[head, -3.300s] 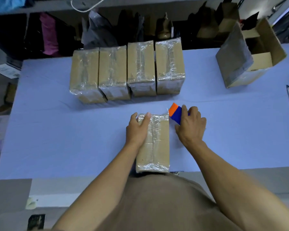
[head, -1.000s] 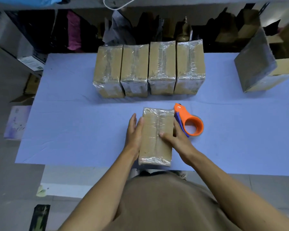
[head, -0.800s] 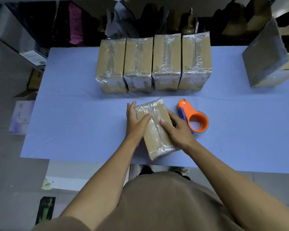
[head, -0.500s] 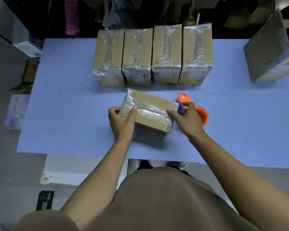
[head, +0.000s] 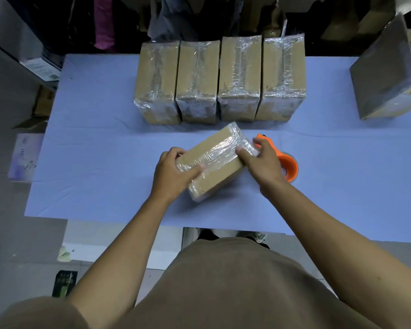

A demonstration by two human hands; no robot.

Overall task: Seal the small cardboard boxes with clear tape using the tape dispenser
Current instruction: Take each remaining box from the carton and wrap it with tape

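A small cardboard box [head: 217, 160], wrapped in shiny clear tape, is held tilted above the blue table [head: 93, 162], lying diagonally from near left to far right. My left hand [head: 173, 173] grips its near-left end, thumb on top. My right hand [head: 262, 160] grips its far-right end, thumb on the taped top. The orange tape dispenser [head: 286, 162] lies on the table just behind my right hand, partly hidden by it. Several taped boxes [head: 220, 79] stand side by side in a row at the back.
A larger open cardboard box [head: 389, 74] lies on its side at the far right. Dark clutter and bags fill the space behind the table. The table's near edge is close to my body; floor and papers show at the left.
Both hands lifted the box off the table and turned it from lengthwise to diagonal. My right hand let go of the tape dispenser, which now lies on the table.
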